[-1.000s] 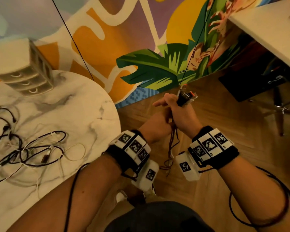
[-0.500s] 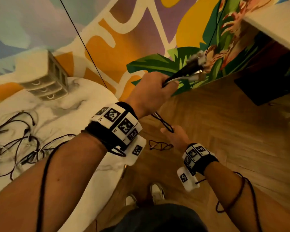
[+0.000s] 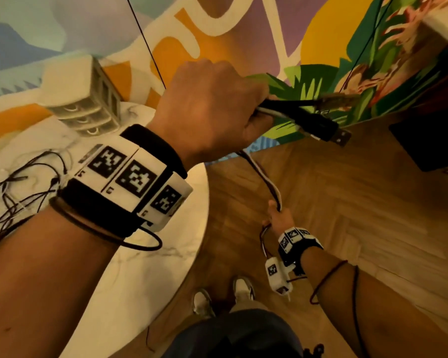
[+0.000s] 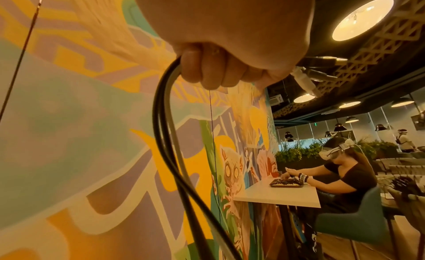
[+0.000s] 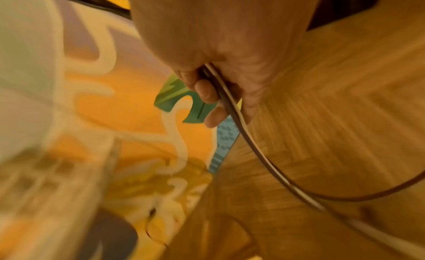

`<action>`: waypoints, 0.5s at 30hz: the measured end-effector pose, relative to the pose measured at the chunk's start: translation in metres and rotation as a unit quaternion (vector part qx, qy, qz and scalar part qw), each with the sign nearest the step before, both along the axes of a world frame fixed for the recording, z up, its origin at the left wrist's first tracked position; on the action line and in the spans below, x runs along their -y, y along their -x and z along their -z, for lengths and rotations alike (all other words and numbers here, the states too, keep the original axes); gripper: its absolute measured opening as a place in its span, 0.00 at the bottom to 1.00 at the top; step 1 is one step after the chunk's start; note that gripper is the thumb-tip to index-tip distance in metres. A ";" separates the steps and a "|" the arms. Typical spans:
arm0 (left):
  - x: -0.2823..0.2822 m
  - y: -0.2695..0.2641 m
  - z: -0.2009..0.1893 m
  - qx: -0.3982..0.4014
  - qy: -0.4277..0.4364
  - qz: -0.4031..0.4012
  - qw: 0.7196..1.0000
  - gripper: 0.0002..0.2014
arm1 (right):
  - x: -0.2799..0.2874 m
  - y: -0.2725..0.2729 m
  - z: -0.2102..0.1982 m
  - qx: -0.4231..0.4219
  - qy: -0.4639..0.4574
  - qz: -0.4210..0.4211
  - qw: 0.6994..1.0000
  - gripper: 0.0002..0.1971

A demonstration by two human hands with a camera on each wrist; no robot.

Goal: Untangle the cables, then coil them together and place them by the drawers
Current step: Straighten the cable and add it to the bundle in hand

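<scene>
Painted mural wall (image 3: pixel 217 34) is filling the background, w/ wooden floor (image 3: pixel 347 215) below it. A round marble surface (image 3: pixel 153 267) is sitting at left. At its far edge a small set of drawers (image 3: pixel 83 99) is standing; nearer, a loose tangle of thin cables (image 3: pixel 23 192) is lying, well apart from the drawers.

The left hand (image 3: pixel 212 109) is raised high, fingers curled tight round a bundle of cable ends (image 3: pixel 303 117): black and white leads w/ USB-type plugs sticking out to the right. From under that fist the held cables (image 3: pixel 267 182) are hanging down to the right hand (image 3: pixel 277 215), which is low by the floor. In the right wrist view, fingers (image 5: pixel 207 94) and thumb are loosely curled round two strands, one dark, one white, so they look free to slide through. Below it, more slack is trailing toward the floor.

Judgement: cables are being drawn straight before coiling. Risks: a knot in the slack could jam at the right hand; too loose a hold there could let strands drop and re-tangle; plug ends could slip uneven in the left fist, making a messy coil. The pile on the surface isn't sorted yet.
</scene>
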State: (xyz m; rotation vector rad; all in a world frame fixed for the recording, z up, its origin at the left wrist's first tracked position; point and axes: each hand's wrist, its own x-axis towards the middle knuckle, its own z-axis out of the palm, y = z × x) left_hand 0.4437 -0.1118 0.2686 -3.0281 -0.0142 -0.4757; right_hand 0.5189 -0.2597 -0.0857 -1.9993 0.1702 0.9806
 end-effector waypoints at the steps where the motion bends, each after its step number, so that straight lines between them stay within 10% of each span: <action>1: -0.004 -0.001 0.000 0.014 0.012 0.005 1.000 0.14 | 0.005 0.003 -0.001 0.014 0.034 -0.056 0.998 0.18; 8: 0.009 -0.006 0.030 0.045 0.167 0.023 0.985 0.16 | 0.034 0.017 0.010 -0.004 0.141 -0.319 0.937 0.17; 11: 0.021 -0.008 0.049 0.063 0.391 -0.012 0.918 0.23 | 0.024 0.009 -0.013 0.022 0.089 -0.390 0.916 0.08; 15: 0.031 -0.008 0.082 0.055 0.574 -0.065 0.815 0.26 | -0.007 0.002 -0.096 0.012 -0.157 -0.315 0.936 0.21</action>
